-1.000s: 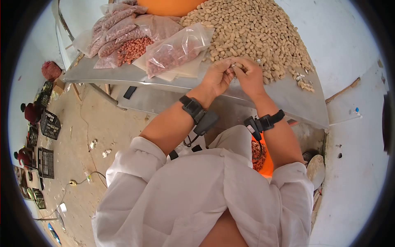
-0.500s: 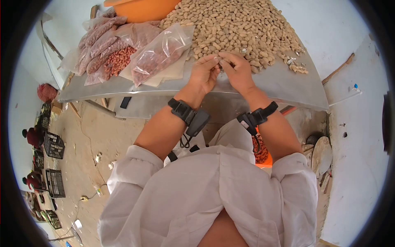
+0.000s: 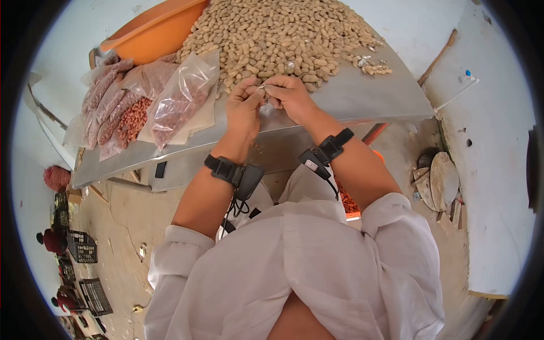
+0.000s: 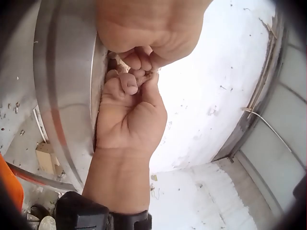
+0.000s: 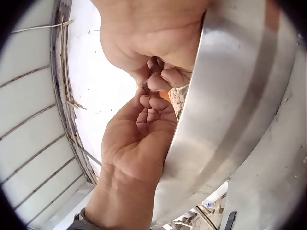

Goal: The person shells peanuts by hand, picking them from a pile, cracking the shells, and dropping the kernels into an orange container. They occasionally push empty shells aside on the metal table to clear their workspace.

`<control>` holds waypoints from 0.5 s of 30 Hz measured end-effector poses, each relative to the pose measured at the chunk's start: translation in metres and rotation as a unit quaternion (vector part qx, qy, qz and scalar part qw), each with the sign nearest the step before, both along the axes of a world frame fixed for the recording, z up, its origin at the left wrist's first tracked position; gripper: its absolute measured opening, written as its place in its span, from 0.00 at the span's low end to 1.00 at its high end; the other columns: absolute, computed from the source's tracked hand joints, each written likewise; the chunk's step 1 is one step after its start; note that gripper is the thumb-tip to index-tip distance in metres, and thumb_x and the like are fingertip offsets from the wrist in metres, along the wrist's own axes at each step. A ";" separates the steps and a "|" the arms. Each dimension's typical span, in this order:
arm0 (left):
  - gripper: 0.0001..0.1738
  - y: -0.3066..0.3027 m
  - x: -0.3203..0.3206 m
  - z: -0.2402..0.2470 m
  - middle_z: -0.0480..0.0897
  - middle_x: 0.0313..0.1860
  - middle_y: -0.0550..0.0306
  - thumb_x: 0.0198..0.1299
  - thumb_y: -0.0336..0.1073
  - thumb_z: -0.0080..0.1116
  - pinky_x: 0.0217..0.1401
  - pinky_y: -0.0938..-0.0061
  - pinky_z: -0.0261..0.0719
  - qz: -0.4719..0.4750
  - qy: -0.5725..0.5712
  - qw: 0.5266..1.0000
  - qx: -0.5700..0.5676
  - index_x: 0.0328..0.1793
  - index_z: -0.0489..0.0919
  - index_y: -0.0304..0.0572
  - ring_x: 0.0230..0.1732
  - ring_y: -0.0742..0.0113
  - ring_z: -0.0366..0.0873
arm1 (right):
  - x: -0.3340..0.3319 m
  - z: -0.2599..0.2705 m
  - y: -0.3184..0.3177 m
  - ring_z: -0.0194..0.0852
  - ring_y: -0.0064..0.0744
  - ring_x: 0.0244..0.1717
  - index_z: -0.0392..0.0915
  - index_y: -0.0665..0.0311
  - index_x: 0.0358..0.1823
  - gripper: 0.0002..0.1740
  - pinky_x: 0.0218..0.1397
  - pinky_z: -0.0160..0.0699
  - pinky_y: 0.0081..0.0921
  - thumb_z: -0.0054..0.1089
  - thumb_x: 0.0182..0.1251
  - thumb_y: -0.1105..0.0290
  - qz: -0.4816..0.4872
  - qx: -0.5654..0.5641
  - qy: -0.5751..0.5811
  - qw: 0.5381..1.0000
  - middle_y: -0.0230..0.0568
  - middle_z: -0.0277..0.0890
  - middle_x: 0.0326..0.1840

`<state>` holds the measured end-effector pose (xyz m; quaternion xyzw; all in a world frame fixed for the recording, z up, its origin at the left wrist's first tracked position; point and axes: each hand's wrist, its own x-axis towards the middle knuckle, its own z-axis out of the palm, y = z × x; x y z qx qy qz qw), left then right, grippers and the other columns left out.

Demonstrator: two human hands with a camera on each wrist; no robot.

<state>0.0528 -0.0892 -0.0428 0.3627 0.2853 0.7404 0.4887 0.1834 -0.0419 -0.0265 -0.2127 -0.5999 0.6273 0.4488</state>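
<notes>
Both hands meet at the table's near edge, just in front of a heap of unshelled peanuts (image 3: 283, 39). My left hand (image 3: 243, 113) pinches a small pale peanut (image 3: 262, 88) between thumb and fingers, its other fingers curled inward. From the other side my right hand (image 3: 293, 101) pinches at the same peanut, fingertips against those of the left. In the left wrist view the right hand (image 4: 151, 28) covers much of the left hand (image 4: 129, 117). The peanut is mostly hidden by fingers in both wrist views.
Clear bags of red peanut kernels (image 3: 181, 102) lie on the metal table (image 3: 374, 93), left of the heap. An orange basin (image 3: 153, 34) stands behind them. Below the table, by the right forearm, is an orange container of reddish pieces (image 3: 347, 198). Black crates (image 3: 96, 296) and people are far left.
The head view has swung, so table, heap and hands sit further left in it. Both hands stay together at the table edge, fingers shifting slightly around the peanut.
</notes>
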 end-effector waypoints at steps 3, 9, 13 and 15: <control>0.16 -0.003 0.002 0.004 0.79 0.33 0.57 0.56 0.19 0.55 0.35 0.80 0.74 -0.011 -0.003 1.000 0.006 0.51 0.74 0.35 0.29 0.70 0.74 | 0.000 -0.003 0.003 0.63 0.19 0.20 0.77 0.73 0.35 0.10 0.22 0.60 0.18 0.55 0.61 0.71 0.020 -0.043 0.049 0.998 0.33 0.72 0.23; 0.13 -0.001 -0.004 0.003 0.80 0.34 0.56 0.58 0.20 0.54 0.37 0.81 0.77 -0.059 -0.033 0.998 -0.004 0.49 0.75 0.36 0.34 0.70 0.77 | 0.004 -0.001 0.006 0.64 0.19 0.20 0.78 0.69 0.34 0.07 0.24 0.59 0.17 0.58 0.61 0.71 0.060 -0.101 0.084 0.990 0.32 0.73 0.25; 0.11 0.002 -0.007 0.006 0.80 0.36 0.56 0.59 0.21 0.53 0.38 0.81 0.80 -0.106 -0.070 0.992 -0.027 0.48 0.75 0.35 0.35 0.70 0.78 | 0.006 0.001 0.006 0.63 0.19 0.20 0.78 0.66 0.33 0.06 0.25 0.58 0.17 0.58 0.60 0.70 0.070 -0.139 0.096 0.983 0.30 0.71 0.24; 0.10 0.004 -0.009 0.006 0.80 0.36 0.56 0.59 0.21 0.53 0.38 0.81 0.80 -0.122 -0.079 0.989 -0.028 0.48 0.76 0.35 0.36 0.70 0.78 | 0.005 0.000 0.007 0.63 0.20 0.20 0.78 0.65 0.33 0.06 0.25 0.58 0.17 0.58 0.61 0.70 0.064 -0.137 0.097 0.984 0.30 0.71 0.24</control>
